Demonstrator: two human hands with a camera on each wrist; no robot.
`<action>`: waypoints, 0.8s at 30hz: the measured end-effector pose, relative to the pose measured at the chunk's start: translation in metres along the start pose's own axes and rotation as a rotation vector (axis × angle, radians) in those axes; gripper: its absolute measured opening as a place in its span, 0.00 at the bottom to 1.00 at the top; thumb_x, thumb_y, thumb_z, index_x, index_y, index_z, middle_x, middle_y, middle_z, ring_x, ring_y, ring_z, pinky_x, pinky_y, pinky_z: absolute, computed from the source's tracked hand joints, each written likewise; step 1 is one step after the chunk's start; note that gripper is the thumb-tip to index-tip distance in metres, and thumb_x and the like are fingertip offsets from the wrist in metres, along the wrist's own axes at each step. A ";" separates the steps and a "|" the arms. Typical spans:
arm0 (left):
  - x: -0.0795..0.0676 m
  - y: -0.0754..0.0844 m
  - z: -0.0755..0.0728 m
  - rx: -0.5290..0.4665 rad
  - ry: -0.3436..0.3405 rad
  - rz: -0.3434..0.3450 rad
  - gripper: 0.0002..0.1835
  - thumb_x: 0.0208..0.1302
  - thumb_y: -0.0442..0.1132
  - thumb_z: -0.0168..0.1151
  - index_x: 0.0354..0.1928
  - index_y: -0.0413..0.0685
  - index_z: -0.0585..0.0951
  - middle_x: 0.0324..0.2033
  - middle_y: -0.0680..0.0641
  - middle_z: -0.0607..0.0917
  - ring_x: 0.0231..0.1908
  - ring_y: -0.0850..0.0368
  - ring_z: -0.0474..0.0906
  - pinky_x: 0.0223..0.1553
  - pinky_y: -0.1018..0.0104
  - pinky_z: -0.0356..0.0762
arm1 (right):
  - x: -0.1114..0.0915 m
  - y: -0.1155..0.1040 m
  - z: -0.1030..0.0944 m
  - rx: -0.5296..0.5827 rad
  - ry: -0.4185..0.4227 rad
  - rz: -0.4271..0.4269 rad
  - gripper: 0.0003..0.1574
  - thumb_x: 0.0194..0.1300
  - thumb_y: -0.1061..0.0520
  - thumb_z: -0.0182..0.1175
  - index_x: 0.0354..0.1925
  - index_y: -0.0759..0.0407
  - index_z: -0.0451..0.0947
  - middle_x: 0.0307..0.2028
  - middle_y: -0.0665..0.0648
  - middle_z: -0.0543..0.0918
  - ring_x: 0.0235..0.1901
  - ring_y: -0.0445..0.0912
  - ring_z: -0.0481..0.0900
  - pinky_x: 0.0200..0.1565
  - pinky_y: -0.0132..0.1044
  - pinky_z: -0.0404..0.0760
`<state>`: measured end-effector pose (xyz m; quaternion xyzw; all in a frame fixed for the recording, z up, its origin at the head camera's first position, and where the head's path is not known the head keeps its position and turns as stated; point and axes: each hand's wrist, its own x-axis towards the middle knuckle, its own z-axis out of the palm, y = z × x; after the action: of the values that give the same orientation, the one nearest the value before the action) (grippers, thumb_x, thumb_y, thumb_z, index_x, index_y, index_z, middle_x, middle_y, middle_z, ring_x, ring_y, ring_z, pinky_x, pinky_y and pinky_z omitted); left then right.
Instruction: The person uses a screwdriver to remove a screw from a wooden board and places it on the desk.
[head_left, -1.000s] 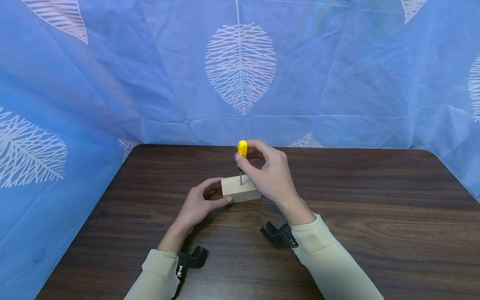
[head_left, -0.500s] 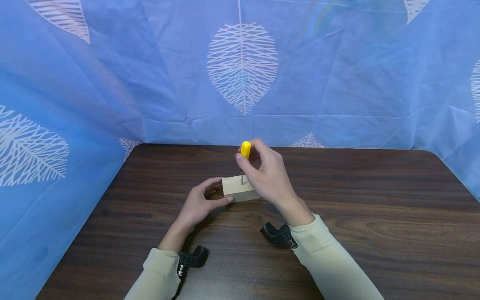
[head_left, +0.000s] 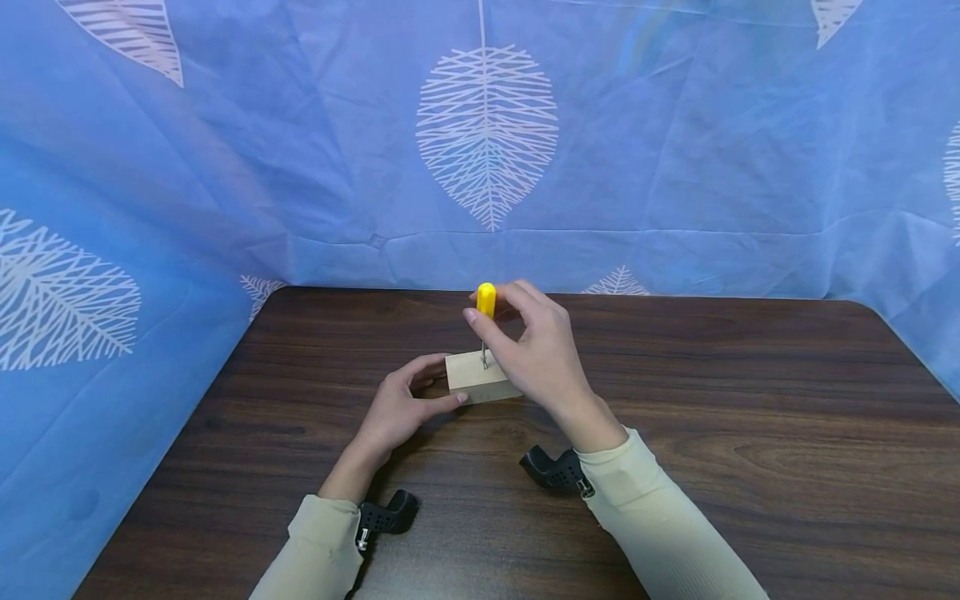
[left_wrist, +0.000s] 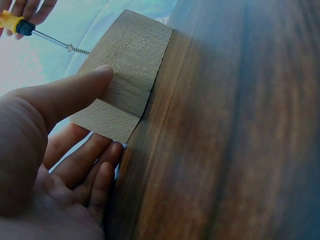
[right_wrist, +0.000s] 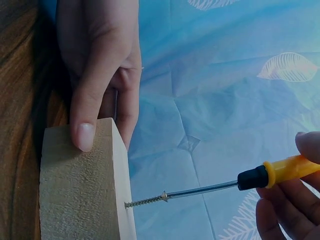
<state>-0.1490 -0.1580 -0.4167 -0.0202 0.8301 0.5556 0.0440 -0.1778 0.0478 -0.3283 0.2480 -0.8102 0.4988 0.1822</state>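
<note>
A pale wooden block (head_left: 480, 385) rests on the brown table. My left hand (head_left: 397, 408) grips its left end, thumb on the near face and fingers behind. From the block's top a screw (right_wrist: 146, 201) stands up, its threads largely exposed and its point in the wood. A screwdriver (right_wrist: 205, 190) with a yellow handle and black collar meets the screw head, shaft and screw nearly in line. My right hand (head_left: 543, 350) holds the yellow handle between thumb and fingers, above the block. In the head view that hand covers the block's right end.
The dark wood-grain table (head_left: 750, 450) spreads out around the block. Behind it and at the left hangs a blue cloth (head_left: 337, 125) with white leaf prints. A black wrist mount (head_left: 555, 468) sticks out from the right sleeve, and another black mount (head_left: 392, 512) from the left.
The screwdriver handle leaned slightly right, then came back more upright. My right thumb and fingers have shifted on the handle and look more spread. The left hand and block stay nearly still.
</note>
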 end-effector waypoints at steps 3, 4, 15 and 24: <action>0.000 0.000 0.000 0.001 0.000 -0.004 0.33 0.64 0.45 0.81 0.71 0.63 0.81 0.68 0.50 0.84 0.71 0.45 0.77 0.72 0.36 0.71 | 0.000 -0.001 -0.001 0.020 -0.003 0.019 0.17 0.73 0.52 0.71 0.57 0.54 0.85 0.44 0.52 0.90 0.43 0.45 0.87 0.48 0.47 0.84; 0.000 0.000 0.000 0.001 0.000 -0.005 0.33 0.64 0.45 0.81 0.71 0.63 0.81 0.68 0.50 0.84 0.71 0.45 0.77 0.72 0.36 0.71 | -0.001 -0.001 -0.001 0.028 -0.002 0.023 0.19 0.73 0.52 0.72 0.58 0.54 0.84 0.45 0.52 0.91 0.43 0.46 0.87 0.49 0.47 0.83; 0.000 0.001 0.000 -0.005 -0.001 -0.007 0.33 0.64 0.45 0.81 0.70 0.64 0.81 0.67 0.50 0.85 0.70 0.46 0.78 0.71 0.38 0.74 | -0.001 -0.002 -0.002 0.038 0.008 0.022 0.15 0.74 0.55 0.70 0.56 0.56 0.84 0.45 0.54 0.92 0.46 0.46 0.90 0.46 0.47 0.85; 0.000 0.000 0.000 0.007 0.003 -0.005 0.33 0.64 0.45 0.81 0.71 0.63 0.81 0.68 0.50 0.84 0.70 0.46 0.78 0.71 0.37 0.73 | -0.001 -0.003 -0.003 0.033 -0.009 0.026 0.16 0.75 0.56 0.67 0.58 0.56 0.83 0.45 0.54 0.91 0.46 0.47 0.89 0.52 0.52 0.86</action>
<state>-0.1490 -0.1576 -0.4170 -0.0232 0.8320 0.5525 0.0443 -0.1751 0.0495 -0.3258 0.2429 -0.8059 0.5132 0.1679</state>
